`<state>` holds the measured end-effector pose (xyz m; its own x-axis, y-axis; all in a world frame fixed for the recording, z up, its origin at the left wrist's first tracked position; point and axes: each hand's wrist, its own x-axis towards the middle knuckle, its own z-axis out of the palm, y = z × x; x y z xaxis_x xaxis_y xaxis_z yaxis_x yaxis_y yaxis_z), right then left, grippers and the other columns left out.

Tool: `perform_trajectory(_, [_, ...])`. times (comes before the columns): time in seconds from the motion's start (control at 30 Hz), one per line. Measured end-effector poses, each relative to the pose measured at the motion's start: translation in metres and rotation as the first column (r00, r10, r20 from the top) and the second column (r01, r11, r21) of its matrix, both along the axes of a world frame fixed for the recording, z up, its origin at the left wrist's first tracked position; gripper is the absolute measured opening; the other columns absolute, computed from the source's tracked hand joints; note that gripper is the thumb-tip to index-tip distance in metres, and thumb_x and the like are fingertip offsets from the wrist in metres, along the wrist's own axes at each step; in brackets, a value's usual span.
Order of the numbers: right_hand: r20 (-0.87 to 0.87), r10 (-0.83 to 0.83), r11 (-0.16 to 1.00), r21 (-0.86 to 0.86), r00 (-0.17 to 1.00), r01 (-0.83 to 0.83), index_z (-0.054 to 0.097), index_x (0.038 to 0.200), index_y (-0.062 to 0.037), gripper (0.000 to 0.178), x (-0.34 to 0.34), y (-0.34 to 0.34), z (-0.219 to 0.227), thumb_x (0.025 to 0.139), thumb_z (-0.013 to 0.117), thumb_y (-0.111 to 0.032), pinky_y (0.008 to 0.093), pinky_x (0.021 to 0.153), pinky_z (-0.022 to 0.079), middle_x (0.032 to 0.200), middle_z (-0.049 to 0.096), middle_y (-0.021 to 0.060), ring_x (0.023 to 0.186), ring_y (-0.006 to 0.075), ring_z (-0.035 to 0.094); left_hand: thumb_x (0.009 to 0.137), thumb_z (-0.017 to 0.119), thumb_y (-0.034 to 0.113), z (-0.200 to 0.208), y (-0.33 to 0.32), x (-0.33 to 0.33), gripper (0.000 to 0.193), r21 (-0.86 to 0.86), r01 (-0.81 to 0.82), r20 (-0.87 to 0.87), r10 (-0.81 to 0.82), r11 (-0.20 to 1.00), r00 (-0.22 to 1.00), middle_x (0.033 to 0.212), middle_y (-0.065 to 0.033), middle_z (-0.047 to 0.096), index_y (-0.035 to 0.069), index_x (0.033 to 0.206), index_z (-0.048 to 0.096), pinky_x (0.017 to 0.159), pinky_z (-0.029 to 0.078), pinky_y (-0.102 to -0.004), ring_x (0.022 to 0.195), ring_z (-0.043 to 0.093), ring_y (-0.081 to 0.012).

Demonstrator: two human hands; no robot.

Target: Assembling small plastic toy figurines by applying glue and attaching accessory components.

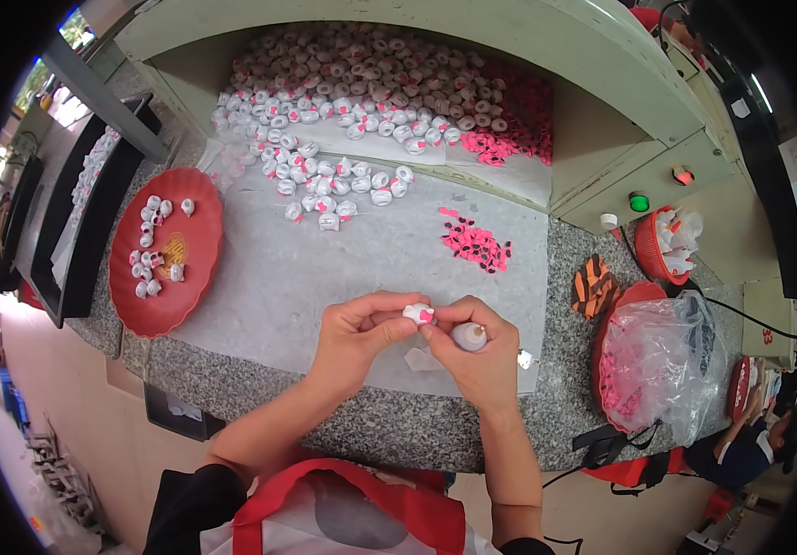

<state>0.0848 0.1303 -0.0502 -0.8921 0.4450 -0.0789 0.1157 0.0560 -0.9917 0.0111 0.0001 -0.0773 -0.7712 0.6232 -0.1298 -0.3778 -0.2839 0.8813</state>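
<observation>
In my left hand a small white rounded figure piece with a pink patch is pinched between thumb and fingers. My right hand has its fingers curled round a white squeeze bottle with a narrow tip. Its thumb and forefinger also touch the figure piece. Beyond my hands lies a pile of small pink and black pieces on the white sheet. Many similar white figure pieces are heaped farther back.
A greenish metal housing arches over the far heap. On the left stand a red scalloped plate with white pieces and a black tray. To the right are orange and black strips, a red basket and a clear plastic bag.
</observation>
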Motion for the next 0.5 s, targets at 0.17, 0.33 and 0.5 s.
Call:
perform_trajectory(0.17, [-0.113,0.073,0.981,0.189,0.991,-0.051,0.061,0.089,-0.0008,0.022,-0.005,0.006,-0.002,0.068,0.063,0.006,0.0182,0.057,0.040,0.073,0.058,0.0029,0.065,0.0060,0.052,0.081,0.056,0.002,-0.008,-0.003,-0.007,0.021,0.118,0.011,0.299,-0.046,0.993,0.953,0.098,-0.0142,0.060,-0.001,0.101,0.058,0.077,0.049,-0.0285,0.088,0.059,-0.0182])
perform_trajectory(0.33, [-0.250,0.091,0.978,0.205,0.964,-0.039,0.060,0.091,-0.0005,0.025,-0.005,-0.003,-0.002,0.067,0.064,0.007,0.0198,0.056,0.044,0.084,0.059,0.0083,0.067,0.0094,0.055,0.079,0.058,0.002,0.000,-0.001,-0.001,0.024,0.079,-0.039,0.215,0.021,0.996,0.976,0.085,-0.0097,0.060,-0.001,0.103,0.054,0.074,0.049,-0.0263,0.081,0.060,-0.0168])
perform_trajectory(0.5, [-0.270,0.086,0.979,-0.158,0.959,-0.133,0.059,0.086,0.0008,0.019,-0.002,0.006,-0.003,0.068,0.064,0.006,0.0197,0.049,0.044,0.085,0.059,0.0115,0.060,0.0112,0.055,0.077,0.060,-0.002,0.005,-0.007,-0.002,0.031,0.140,0.089,-0.164,-0.066,0.986,0.984,0.083,-0.0101,0.059,-0.001,0.105,0.048,0.070,0.050,-0.0256,0.085,0.060,-0.0181])
